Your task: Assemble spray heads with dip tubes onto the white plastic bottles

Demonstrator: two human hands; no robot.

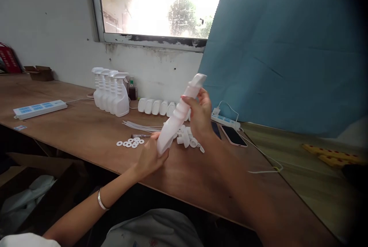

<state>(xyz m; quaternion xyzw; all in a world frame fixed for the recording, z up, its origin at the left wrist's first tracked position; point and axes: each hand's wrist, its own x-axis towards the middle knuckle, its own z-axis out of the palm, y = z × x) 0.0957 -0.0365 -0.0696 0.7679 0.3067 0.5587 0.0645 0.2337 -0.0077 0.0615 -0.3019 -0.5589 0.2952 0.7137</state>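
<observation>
The left hand (152,154) clasps the base of a tilted white bottle (176,118), the right hand (201,116) its neck, above the table (189,178); some fingers are hidden; white parts (186,139) beyond are partly covered; a cardboard box (64,178) is cut off at lower left.

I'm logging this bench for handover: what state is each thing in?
Held bottle: tilted
Left hand: closed on its lower end
Right hand: closed on its upper part
Bottle row: upright, trigger heads on
Rings: loose, clustered
Phone: flat, screen dark
Near box: open, white items inside
Right strip: plug in
Curtain: hanging
</observation>
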